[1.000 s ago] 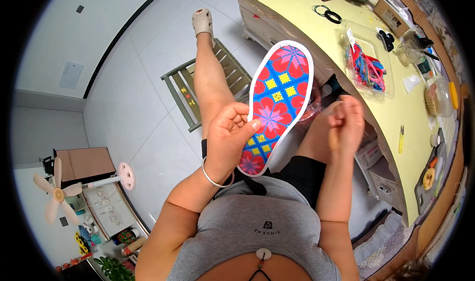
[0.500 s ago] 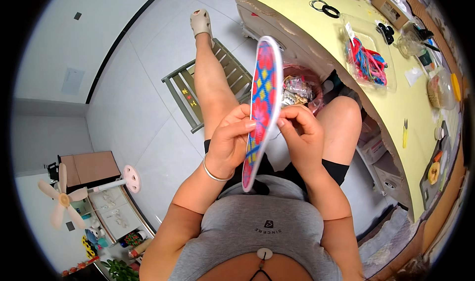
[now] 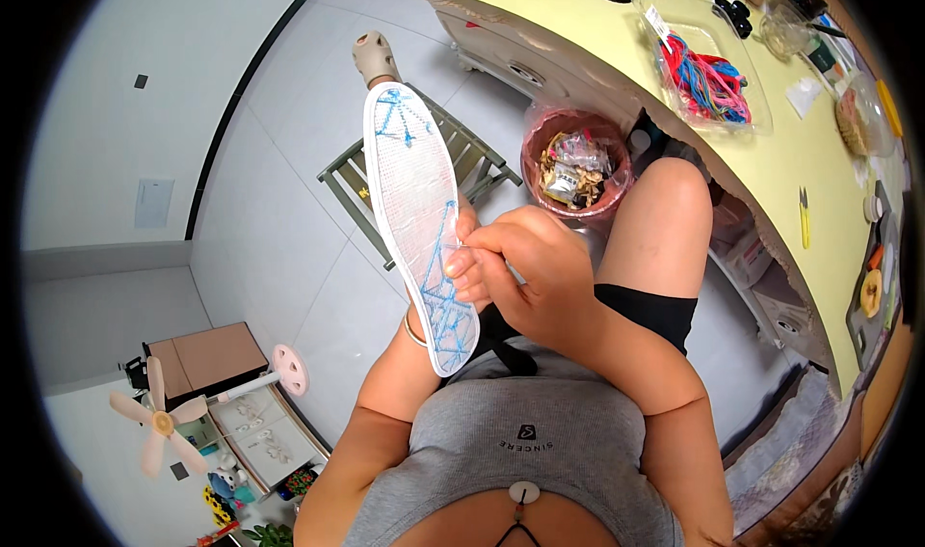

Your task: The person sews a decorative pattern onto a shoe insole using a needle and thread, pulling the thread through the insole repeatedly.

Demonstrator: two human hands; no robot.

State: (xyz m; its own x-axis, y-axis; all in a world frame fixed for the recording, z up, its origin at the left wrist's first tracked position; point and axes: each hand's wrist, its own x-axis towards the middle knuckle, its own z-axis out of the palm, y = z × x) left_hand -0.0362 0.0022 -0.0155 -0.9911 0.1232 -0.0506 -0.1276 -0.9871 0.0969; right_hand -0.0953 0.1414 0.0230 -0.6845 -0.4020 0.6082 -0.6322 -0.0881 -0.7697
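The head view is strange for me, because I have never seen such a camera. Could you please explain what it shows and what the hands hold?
No machine is at work here: these are a person's own two bare hands. The camera sits on that person's head, looking down; its wide lens bends straight edges near the rim. The left hand, mostly hidden behind, holds an insole, its white side with blue stitches facing the camera. The right hand touches that side; whatever it may pinch is too small to tell. On the yellow table are a clear tray of coloured threads and a yellow tool.
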